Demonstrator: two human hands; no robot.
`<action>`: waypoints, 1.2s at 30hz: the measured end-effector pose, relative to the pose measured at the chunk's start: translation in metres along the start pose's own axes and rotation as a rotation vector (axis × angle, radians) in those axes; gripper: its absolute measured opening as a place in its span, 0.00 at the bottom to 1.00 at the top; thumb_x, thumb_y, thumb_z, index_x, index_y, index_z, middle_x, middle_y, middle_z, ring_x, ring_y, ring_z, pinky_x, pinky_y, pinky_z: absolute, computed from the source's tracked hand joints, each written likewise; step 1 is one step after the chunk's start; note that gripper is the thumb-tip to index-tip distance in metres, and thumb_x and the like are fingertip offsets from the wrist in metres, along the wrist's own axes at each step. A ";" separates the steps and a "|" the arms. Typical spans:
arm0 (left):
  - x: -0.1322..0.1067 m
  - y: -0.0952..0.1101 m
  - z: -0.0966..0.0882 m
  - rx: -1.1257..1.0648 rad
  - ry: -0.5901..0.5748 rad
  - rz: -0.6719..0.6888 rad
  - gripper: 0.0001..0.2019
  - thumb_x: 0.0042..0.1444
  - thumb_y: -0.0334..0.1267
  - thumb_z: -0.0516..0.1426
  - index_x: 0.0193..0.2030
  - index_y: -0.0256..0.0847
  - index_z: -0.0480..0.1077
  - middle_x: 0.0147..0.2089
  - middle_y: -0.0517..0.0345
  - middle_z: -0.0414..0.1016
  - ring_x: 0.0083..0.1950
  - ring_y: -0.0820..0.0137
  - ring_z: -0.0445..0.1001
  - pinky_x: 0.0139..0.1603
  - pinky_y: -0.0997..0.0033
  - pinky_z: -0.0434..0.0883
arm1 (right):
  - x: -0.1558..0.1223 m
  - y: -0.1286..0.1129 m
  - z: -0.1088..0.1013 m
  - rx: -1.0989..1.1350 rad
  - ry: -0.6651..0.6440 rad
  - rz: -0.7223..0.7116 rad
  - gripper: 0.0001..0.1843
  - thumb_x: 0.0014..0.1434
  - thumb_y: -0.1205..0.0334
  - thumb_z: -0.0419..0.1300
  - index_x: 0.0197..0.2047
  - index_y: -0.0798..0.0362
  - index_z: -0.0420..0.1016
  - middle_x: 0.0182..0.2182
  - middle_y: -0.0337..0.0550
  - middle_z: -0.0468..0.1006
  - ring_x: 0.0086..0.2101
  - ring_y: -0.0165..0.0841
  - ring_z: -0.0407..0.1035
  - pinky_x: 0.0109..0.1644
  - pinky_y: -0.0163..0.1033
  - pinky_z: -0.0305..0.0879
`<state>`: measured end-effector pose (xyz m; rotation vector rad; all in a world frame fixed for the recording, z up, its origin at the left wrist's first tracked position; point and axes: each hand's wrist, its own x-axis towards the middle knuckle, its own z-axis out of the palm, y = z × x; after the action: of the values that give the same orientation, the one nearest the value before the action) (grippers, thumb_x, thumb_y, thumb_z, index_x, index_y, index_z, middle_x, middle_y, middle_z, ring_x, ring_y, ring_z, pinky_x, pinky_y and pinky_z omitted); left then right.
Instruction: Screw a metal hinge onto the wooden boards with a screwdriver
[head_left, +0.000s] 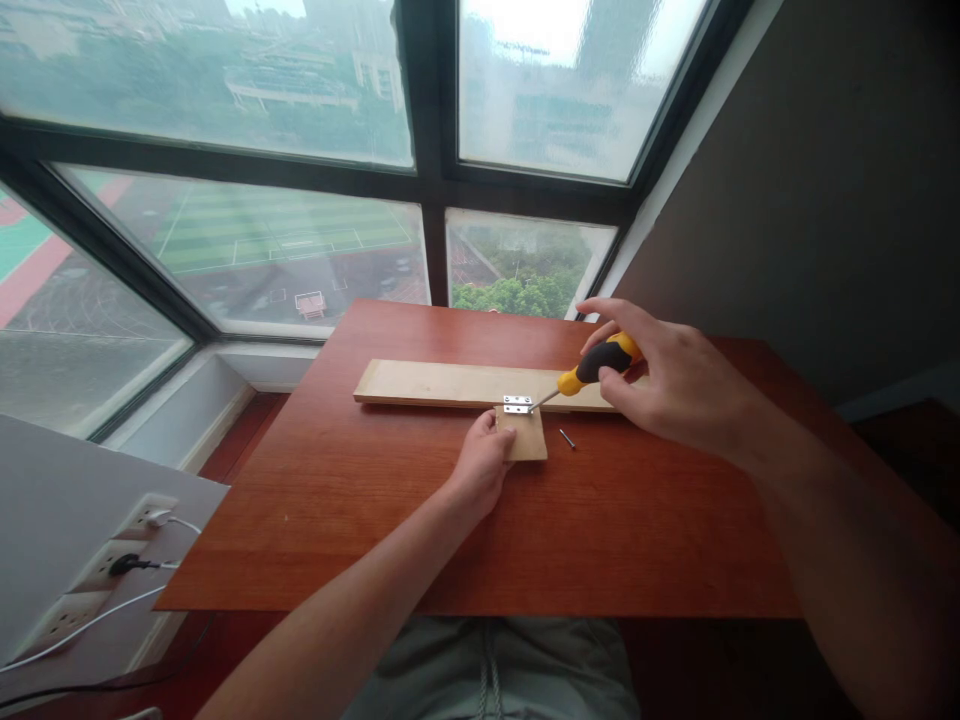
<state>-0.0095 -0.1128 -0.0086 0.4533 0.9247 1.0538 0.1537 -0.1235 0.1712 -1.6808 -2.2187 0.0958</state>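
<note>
My right hand (pixel 671 385) is closed round a screwdriver (pixel 596 365) with a yellow and black handle. Its tip rests on a small silver hinge (pixel 517 404). The hinge bridges a long pale wooden board (pixel 435 383) and a small wooden block (pixel 529 437) in front of it. My left hand (pixel 484 465) presses on the block's left side, fingers curled against it. A loose dark screw (pixel 568 438) lies on the table just right of the block.
The reddish-brown table (pixel 360 520) stands against a large window (pixel 300 250). A grey wall rises on the right. At lower left a white ledge carries power sockets (pixel 112 570) with plugged cables. My lap in grey shorts shows below the table's front edge.
</note>
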 end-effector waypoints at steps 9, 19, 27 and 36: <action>-0.001 0.001 0.000 0.003 -0.002 -0.004 0.17 0.47 0.25 0.59 0.45 0.37 0.70 0.41 0.51 0.77 0.35 0.71 0.74 0.37 0.74 0.74 | 0.001 0.001 0.008 -0.381 0.141 0.098 0.25 0.63 0.44 0.52 0.58 0.47 0.71 0.29 0.47 0.81 0.28 0.43 0.73 0.28 0.40 0.56; -0.002 0.001 0.000 0.010 -0.003 -0.006 0.16 0.47 0.25 0.59 0.45 0.37 0.70 0.42 0.51 0.77 0.36 0.71 0.74 0.37 0.74 0.74 | 0.002 0.000 0.006 -0.337 0.126 0.115 0.26 0.61 0.45 0.54 0.59 0.47 0.69 0.31 0.46 0.80 0.29 0.43 0.73 0.29 0.41 0.59; 0.000 0.000 0.000 -0.001 -0.009 0.000 0.17 0.47 0.25 0.59 0.45 0.37 0.69 0.41 0.51 0.77 0.36 0.71 0.74 0.36 0.74 0.74 | -0.001 0.003 0.006 -0.036 0.070 -0.050 0.30 0.54 0.63 0.58 0.61 0.47 0.65 0.49 0.42 0.78 0.40 0.38 0.74 0.37 0.39 0.66; -0.001 0.002 0.002 -0.002 0.002 -0.006 0.16 0.47 0.24 0.58 0.45 0.37 0.68 0.41 0.52 0.77 0.36 0.71 0.74 0.38 0.73 0.74 | 0.005 0.002 0.009 -0.449 0.181 0.072 0.22 0.65 0.44 0.51 0.52 0.47 0.75 0.32 0.46 0.81 0.29 0.44 0.74 0.27 0.41 0.55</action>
<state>-0.0091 -0.1130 -0.0060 0.4474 0.9261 1.0504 0.1512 -0.1172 0.1630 -1.9016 -2.1493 -0.5536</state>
